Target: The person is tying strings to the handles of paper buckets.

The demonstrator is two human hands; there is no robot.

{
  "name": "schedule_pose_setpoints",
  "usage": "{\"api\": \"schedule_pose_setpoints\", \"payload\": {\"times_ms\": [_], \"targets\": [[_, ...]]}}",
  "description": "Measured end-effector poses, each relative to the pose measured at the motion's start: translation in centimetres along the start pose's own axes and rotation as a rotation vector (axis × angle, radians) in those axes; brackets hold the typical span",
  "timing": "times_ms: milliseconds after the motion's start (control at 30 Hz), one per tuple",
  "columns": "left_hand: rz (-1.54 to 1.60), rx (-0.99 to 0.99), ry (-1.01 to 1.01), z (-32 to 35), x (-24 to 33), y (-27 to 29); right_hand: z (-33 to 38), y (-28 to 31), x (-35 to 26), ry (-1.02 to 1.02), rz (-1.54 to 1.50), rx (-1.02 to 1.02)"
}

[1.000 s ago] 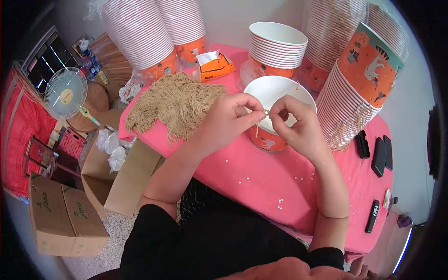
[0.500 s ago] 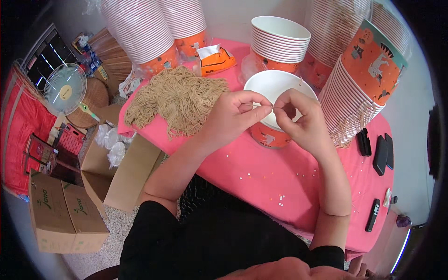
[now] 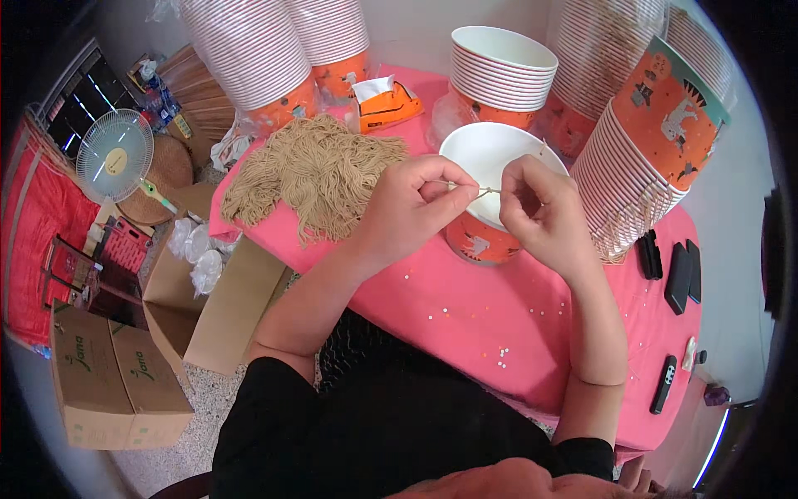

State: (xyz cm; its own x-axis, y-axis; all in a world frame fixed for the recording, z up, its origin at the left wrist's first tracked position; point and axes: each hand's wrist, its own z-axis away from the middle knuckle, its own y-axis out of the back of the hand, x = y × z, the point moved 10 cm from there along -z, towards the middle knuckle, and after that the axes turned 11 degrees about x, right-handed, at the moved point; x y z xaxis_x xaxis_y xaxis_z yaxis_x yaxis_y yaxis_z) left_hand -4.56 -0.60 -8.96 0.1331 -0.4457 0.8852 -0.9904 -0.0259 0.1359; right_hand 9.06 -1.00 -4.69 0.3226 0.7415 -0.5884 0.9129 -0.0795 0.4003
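My left hand (image 3: 417, 205) and my right hand (image 3: 536, 209) are close together over an open orange paper bucket (image 3: 482, 241) with a white inside. Both pinch a thin tan string (image 3: 489, 191) stretched between the fingertips above the bucket's mouth. The bucket stands upright on the pink tablecloth (image 3: 465, 316). A loose heap of tan string pieces (image 3: 316, 170) lies to the left of my left hand.
Tall stacks of nested orange-and-white buckets (image 3: 640, 158) lean at the right and more (image 3: 266, 58) stand at the back. An orange tissue box (image 3: 384, 104) sits behind the heap. Dark phones and a remote (image 3: 677, 274) lie at the right edge. Cardboard boxes (image 3: 108, 374) and a fan (image 3: 115, 155) are on the floor.
My hands have drawn slightly apart over the bucket, pulling the string taut between them. The bucket has stayed in place.
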Motion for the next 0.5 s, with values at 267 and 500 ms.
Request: {"api": "schedule_pose_setpoints", "payload": {"times_ms": [267,500], "targets": [[-0.167,0.107,-0.433,1.4,3.4,-0.3,-0.3,0.8,-0.6,0.141,0.21,0.081],[-0.04,0.043,-0.199,0.3,2.0,0.2,-0.2,1.2,-1.9,0.22,0.18,0.068]]}}
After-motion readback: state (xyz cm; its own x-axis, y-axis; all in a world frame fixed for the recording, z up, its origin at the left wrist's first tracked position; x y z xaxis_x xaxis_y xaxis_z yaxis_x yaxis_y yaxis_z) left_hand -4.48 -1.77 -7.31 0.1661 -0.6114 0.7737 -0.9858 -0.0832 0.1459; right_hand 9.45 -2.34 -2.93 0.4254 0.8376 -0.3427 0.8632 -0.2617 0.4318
